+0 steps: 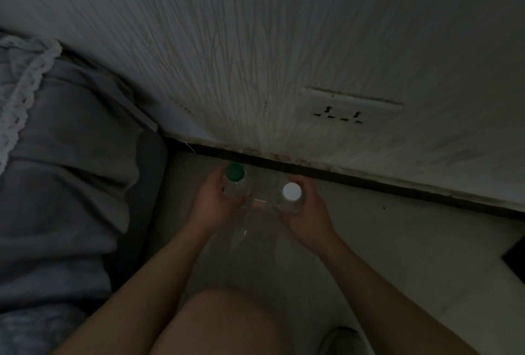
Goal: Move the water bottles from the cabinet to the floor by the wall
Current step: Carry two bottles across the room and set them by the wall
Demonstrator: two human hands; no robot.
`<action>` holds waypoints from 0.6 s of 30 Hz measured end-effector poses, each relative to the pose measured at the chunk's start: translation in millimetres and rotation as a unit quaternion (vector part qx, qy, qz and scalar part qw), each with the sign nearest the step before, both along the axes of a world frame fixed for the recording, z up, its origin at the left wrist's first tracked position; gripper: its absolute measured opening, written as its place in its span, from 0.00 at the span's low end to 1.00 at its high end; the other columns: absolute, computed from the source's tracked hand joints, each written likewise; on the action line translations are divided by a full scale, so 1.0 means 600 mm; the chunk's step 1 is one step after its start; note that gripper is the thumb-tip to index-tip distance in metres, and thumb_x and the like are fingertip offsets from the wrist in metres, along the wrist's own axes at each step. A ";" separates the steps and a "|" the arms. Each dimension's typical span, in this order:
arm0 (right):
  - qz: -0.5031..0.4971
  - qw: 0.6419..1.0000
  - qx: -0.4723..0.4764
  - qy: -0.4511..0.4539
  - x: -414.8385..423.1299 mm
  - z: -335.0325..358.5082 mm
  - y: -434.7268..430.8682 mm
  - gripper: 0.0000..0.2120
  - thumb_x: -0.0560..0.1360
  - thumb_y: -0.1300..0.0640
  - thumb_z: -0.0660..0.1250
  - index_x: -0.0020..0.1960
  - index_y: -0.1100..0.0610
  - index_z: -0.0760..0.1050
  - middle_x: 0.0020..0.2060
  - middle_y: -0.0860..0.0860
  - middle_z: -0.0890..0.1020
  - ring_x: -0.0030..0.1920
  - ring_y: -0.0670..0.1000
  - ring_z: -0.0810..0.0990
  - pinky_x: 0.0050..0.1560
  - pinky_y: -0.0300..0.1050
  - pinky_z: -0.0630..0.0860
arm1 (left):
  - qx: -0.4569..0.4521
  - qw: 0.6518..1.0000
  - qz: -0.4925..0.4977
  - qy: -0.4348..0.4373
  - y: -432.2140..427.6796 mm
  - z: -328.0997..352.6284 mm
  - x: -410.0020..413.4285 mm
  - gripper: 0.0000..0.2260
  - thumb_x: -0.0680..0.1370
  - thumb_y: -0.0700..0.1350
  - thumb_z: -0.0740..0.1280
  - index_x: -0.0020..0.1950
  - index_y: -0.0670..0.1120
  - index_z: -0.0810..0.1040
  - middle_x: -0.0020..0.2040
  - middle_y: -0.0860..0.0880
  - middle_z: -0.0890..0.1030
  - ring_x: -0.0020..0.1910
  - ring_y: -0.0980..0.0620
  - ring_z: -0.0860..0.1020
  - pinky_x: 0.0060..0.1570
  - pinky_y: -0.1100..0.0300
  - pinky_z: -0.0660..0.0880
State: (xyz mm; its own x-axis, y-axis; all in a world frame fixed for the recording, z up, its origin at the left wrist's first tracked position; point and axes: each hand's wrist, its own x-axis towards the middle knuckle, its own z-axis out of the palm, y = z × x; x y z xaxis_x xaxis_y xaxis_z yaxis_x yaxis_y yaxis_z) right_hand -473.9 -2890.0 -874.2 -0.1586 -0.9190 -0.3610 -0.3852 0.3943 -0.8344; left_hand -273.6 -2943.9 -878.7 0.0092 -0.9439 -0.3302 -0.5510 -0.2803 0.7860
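Both hands' grips clasp clear plastic bottles: left hand (217, 201) green-capped bottle (235, 181), right hand (305, 207) white-capped bottle (289, 198).

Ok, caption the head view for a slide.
Left hand holds green-capped bottle, right hand holds white-capped bottle, low by wall.

Clear plastic bottles (237, 188); rough streaked wall (227, 42); lace-trimmed cloth (56, 156)

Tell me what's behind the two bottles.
Behind the green-capped bottle and white-capped bottle runs a dark baseboard, then the textured wall with a socket. The bottles' bases are hidden.
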 end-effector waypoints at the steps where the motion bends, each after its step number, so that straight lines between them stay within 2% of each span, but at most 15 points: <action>1: 0.001 1.000 -0.002 0.002 -0.001 0.000 0.001 0.32 0.65 0.61 0.76 0.65 0.49 0.70 0.58 0.44 0.78 0.56 0.42 0.78 0.61 0.46 0.76 | -0.005 1.000 -0.005 -0.004 0.000 0.000 0.000 0.17 0.67 0.48 0.79 0.48 0.63 0.75 0.47 0.63 0.81 0.46 0.66 0.80 0.48 0.62 0.77; 4: 0.004 1.000 -0.004 -0.003 -0.001 0.004 0.002 0.32 0.65 0.61 0.77 0.66 0.50 0.69 0.58 0.45 0.78 0.56 0.41 0.78 0.61 0.46 0.76 | -0.006 1.000 -0.009 -0.004 0.002 0.001 0.000 0.19 0.67 0.46 0.79 0.51 0.60 0.76 0.48 0.63 0.80 0.46 0.69 0.78 0.46 0.67 0.74; 8: 0.014 1.000 -0.003 -0.004 -0.002 0.008 0.003 0.34 0.65 0.57 0.78 0.67 0.51 0.68 0.60 0.46 0.77 0.58 0.44 0.77 0.62 0.50 0.76 | -0.011 1.000 -0.001 -0.006 0.005 0.007 0.002 0.21 0.67 0.45 0.80 0.53 0.57 0.75 0.47 0.62 0.80 0.46 0.67 0.78 0.45 0.70 0.72; 10: 0.021 1.000 0.000 -0.001 -0.004 0.012 0.002 0.36 0.65 0.53 0.79 0.69 0.51 0.67 0.62 0.47 0.76 0.60 0.45 0.77 0.63 0.50 0.75 | -0.004 1.000 0.007 -0.008 0.008 0.009 0.002 0.24 0.66 0.44 0.80 0.56 0.56 0.74 0.49 0.61 0.79 0.48 0.61 0.79 0.49 0.66 0.74; 13: 0.036 0.999 0.004 0.005 -0.007 0.022 0.001 0.42 0.64 0.50 0.79 0.72 0.51 0.63 0.66 0.48 0.74 0.63 0.46 0.74 0.66 0.50 0.73 | 0.002 1.000 0.010 -0.025 0.012 0.014 0.002 0.33 0.65 0.47 0.81 0.67 0.51 0.72 0.59 0.52 0.79 0.57 0.53 0.78 0.59 0.56 0.75; 18: 0.056 0.998 0.012 0.013 -0.018 0.058 -0.003 0.47 0.63 0.47 0.80 0.75 0.49 0.59 0.70 0.47 0.69 0.66 0.45 0.70 0.69 0.47 0.69 | 0.021 0.998 0.015 -0.053 0.018 0.052 0.003 0.40 0.63 0.53 0.81 0.72 0.52 0.67 0.64 0.51 0.77 0.60 0.51 0.78 0.61 0.51 0.75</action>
State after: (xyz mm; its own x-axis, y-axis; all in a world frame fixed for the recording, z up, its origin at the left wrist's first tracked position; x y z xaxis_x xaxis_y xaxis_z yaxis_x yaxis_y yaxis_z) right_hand -484.7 -2892.1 -839.5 -0.0640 -0.9224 -0.3810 -0.4488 0.3676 -0.8145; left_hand -272.0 -2933.1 -847.6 0.0741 -0.9278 -0.3656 -0.6206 -0.3298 0.7114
